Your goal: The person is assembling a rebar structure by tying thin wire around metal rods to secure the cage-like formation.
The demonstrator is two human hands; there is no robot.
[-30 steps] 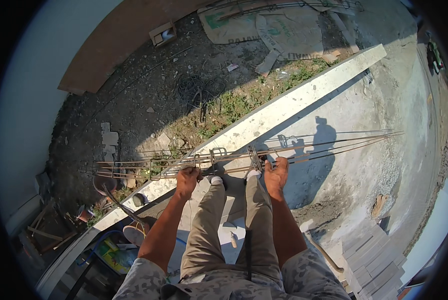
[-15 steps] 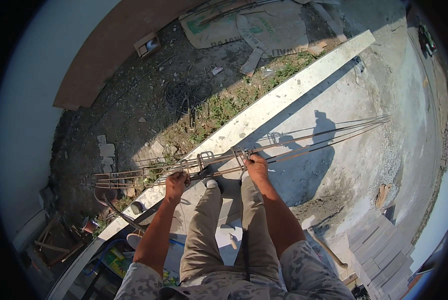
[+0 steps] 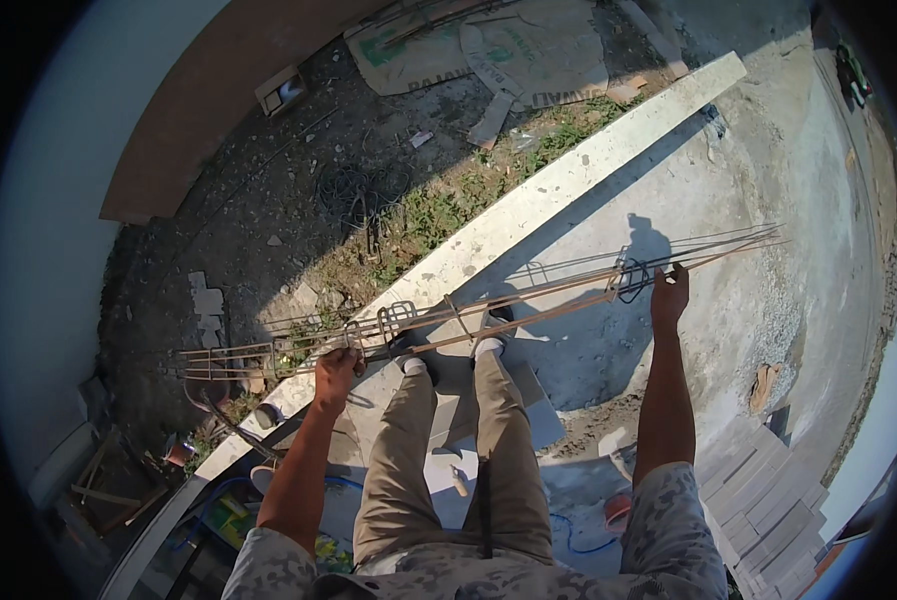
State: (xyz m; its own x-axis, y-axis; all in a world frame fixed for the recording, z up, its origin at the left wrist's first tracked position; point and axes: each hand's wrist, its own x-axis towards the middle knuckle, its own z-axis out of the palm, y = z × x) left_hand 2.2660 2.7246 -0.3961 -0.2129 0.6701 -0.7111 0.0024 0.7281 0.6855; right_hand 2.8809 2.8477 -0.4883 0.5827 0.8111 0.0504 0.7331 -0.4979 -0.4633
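A long cage of thin rusty steel bars (image 3: pixel 548 310) stretches across in front of me, from the left over a pale concrete beam (image 3: pixel 528 215) to the right. Several square stirrups (image 3: pixel 393 315) are looped around the bars near the middle. My left hand (image 3: pixel 336 375) is closed on a bar near the cage's lower edge, beside a stirrup. Far out to the right, my right hand (image 3: pixel 670 292) has its fingers bent around a small bunch of stirrups (image 3: pixel 630 282) at the bars. Its fingertips are partly hidden.
My shoes stand beneath the bars, by a grey block (image 3: pixel 528 400). Stacked grey slabs (image 3: pixel 763 500) lie at lower right, near a red bucket (image 3: pixel 617 512). Beyond the beam are tangled wire (image 3: pixel 363 190), weeds and flattened sacks (image 3: pixel 538 55). A wall (image 3: pixel 43 250) rises at left.
My right hand has moved well to the right along the bars, and a bunch of stirrups has moved with it. My left hand has shifted slightly left, still on the cage.
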